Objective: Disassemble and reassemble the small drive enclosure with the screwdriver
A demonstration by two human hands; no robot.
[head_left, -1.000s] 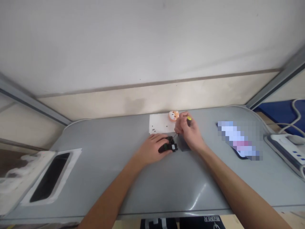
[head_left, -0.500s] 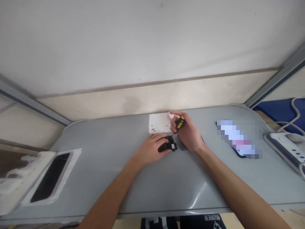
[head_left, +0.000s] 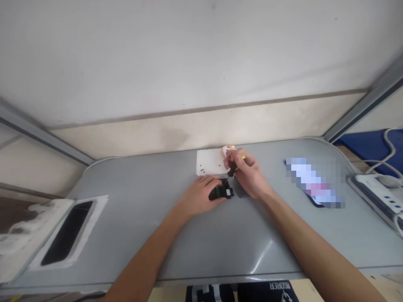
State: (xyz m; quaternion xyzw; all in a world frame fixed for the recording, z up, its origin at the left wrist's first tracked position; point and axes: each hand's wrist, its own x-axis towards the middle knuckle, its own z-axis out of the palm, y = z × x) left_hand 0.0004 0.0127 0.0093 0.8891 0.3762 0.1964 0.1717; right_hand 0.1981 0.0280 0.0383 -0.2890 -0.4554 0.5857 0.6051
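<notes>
The device (head_left: 223, 193), black with a small white label and a patch of green, lies on the table (head_left: 141, 239) just beyond its middle, nearer the far edge than the near one. The left hand (head_left: 203, 195) is half curled over the device's left end, thumb on the near side and fingers on the far side, gripping it. The right hand (head_left: 248, 172) is closed around a screwdriver (head_left: 232, 171), yellow and black, whose shaft slants down to the device; the tip is too small to make out. A dark grey pad (head_left: 242, 191) lies partly under the right hand, beside the device.

Toward the far edge lies white paper (head_left: 209, 159), with tiny dark screws (head_left: 202, 170) on its near left corner. An orange and white toy (head_left: 227, 150) sits at its right end, partly hidden by the right hand. A blurred phone (head_left: 310, 180) lies toward the table's right edge.
</notes>
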